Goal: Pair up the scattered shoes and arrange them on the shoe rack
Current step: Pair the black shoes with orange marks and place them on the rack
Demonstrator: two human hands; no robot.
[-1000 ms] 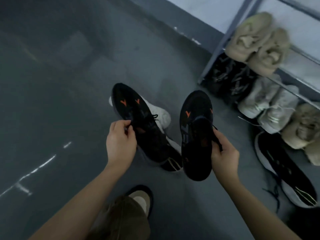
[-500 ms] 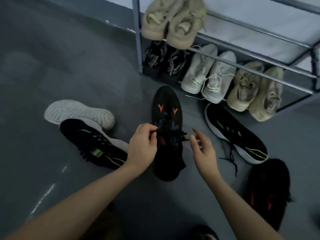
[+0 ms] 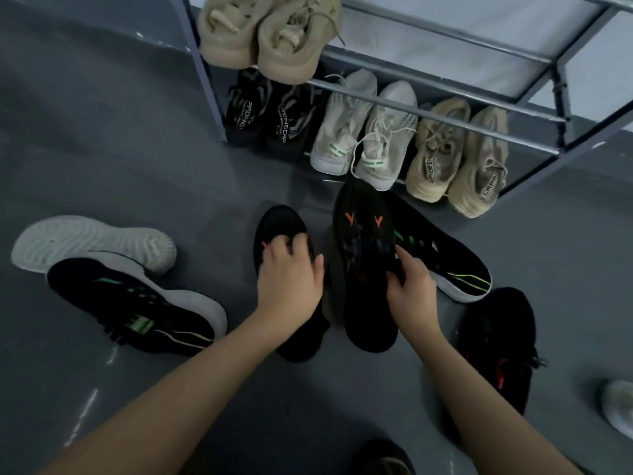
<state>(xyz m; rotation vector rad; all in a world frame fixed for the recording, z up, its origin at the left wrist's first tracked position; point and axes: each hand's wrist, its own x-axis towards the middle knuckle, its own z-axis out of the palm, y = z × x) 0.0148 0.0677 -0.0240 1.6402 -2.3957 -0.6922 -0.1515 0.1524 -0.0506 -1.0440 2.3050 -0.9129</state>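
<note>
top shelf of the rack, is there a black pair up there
No, the only pair on the top shelf is the beige pair; the black pair with white lettering sits on the level below.

The shoe rack [image 3: 442, 111] is of grey metal tubing, smooth with a dull sheen; the floor [image 3: 102, 132] is a smooth grey surface with a faint gloss, scuffed with pale marks. The two black shoes with orange marks [image 3: 363, 241] look like matt knit cloth, though the dim light blurs the weave; the beige shoes [image 3: 455, 156] on the rack are coarse matt knit with ribbed rubbery soles. The overturned white sole [image 3: 89, 241] is matt and ridged.
</note>
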